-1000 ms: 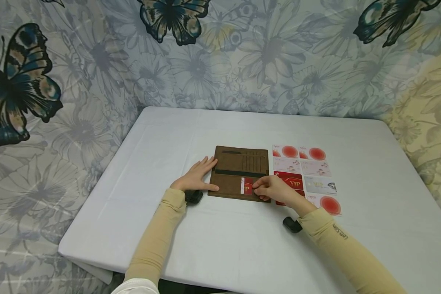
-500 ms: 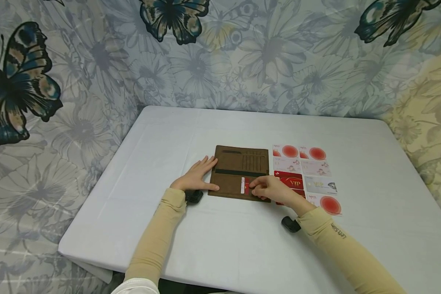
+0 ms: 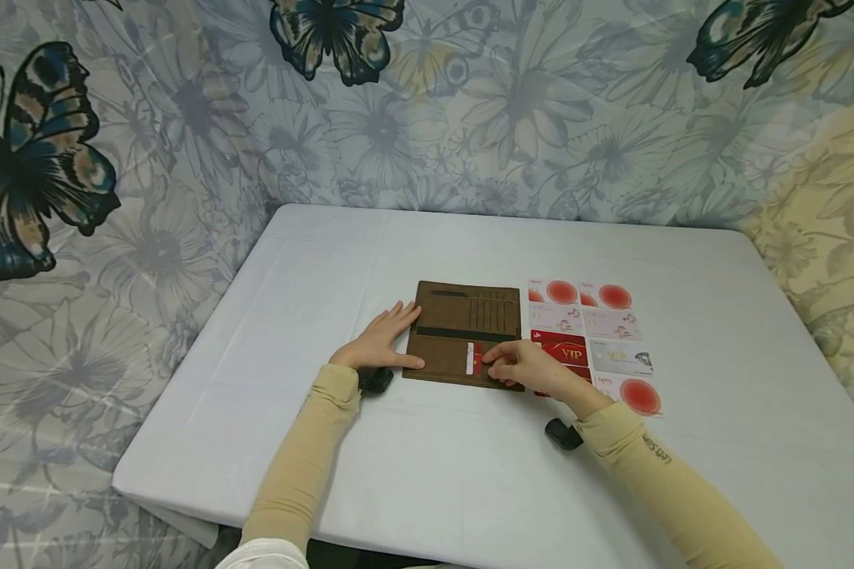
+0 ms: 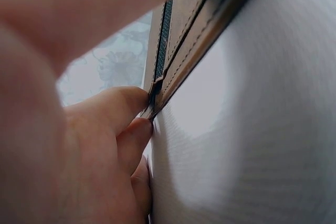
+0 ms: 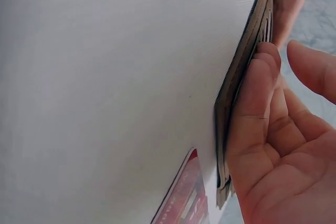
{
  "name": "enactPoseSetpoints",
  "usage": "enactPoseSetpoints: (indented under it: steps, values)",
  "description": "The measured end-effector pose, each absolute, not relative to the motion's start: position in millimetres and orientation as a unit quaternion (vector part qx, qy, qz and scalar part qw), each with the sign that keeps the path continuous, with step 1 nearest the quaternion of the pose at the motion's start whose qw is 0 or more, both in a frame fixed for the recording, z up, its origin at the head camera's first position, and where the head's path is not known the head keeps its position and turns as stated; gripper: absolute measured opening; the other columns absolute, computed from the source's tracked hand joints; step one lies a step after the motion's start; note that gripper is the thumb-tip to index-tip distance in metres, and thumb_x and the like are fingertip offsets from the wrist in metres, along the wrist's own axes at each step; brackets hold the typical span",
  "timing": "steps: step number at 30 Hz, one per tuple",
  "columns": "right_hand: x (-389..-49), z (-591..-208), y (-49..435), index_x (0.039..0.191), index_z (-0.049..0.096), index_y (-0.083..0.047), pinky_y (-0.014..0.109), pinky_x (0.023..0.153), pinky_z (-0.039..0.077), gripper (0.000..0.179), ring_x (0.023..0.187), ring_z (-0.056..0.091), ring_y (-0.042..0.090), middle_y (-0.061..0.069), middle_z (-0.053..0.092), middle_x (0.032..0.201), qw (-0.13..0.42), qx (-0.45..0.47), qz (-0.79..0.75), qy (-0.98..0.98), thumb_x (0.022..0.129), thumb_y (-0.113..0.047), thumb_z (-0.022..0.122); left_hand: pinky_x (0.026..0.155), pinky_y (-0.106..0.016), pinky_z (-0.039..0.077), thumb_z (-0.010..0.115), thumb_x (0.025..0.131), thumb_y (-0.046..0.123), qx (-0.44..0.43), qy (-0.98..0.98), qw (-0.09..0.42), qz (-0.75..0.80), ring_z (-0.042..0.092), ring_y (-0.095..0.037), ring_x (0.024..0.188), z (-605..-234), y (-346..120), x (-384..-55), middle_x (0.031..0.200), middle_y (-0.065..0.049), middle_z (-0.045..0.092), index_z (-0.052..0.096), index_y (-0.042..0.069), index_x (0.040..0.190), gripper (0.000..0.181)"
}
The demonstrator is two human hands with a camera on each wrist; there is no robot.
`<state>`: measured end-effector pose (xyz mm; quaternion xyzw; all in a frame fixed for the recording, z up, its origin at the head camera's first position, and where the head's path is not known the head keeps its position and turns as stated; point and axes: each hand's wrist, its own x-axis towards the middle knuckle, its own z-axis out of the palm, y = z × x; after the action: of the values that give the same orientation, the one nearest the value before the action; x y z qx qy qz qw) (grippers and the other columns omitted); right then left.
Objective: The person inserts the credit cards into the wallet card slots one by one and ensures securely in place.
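A brown wallet (image 3: 437,359) lies spread flat on the table, its slotted half away from the person. My left hand (image 3: 379,341) rests at its left edge, thumb and fingers spread; the left wrist view shows fingertips against the wallet edge (image 4: 181,51). Low on the near half sits a red card (image 3: 478,359) with a white strip, its right part hidden by my right hand (image 3: 523,365). In the right wrist view, the right fingers (image 5: 257,95) press on the wallet near its slots, while the thumb (image 5: 310,66) stands apart from them.
Right of the wallet, cards lie in two columns: a red VIP card (image 3: 565,349), a silver card (image 3: 619,358), pale pink ones and cards with a red circle (image 3: 639,397). My right forearm overlaps the nearest ones. White cloth covers the table (image 3: 427,474); a patterned curtain (image 3: 434,142) hangs behind.
My right hand has slid slightly left over the red card, covering more of it, and has stayed there for the last half second. The left hand has not moved.
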<state>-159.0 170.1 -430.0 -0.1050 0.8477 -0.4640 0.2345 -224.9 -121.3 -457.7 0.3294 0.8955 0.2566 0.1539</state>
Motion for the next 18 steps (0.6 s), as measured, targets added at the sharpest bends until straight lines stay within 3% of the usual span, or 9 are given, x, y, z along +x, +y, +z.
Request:
enactPoseSetpoints:
  steps: [10,18]
  values:
    - [-155,-427,185,0.117,0.060,0.001,0.034,0.076,0.049,0.034,0.082,0.059,0.021,0.005,0.064,0.093,0.251,-0.138,-0.467,0.836,0.089,-0.018,0.064,0.110,-0.041,-0.003,0.069,0.080,0.044,0.332,0.895,0.152,0.258,-0.006,-0.026,0.139,-456,-121,-224,0.154,-0.011,0.003,0.009,0.005,0.149,0.099]
    - [-147,-425,210,0.121,0.056,0.000,0.031,0.080,0.048,0.039,0.090,0.058,0.024,0.010,0.062,0.099,0.228,-0.151,-0.502,0.821,0.088,-0.018,0.065,0.110,-0.040,-0.003,0.069,0.080,0.043,0.329,0.895,0.155,0.260,-0.006,-0.025,0.139,-455,-121,-223,0.154,-0.010,0.002,0.009,0.006,0.149,0.099]
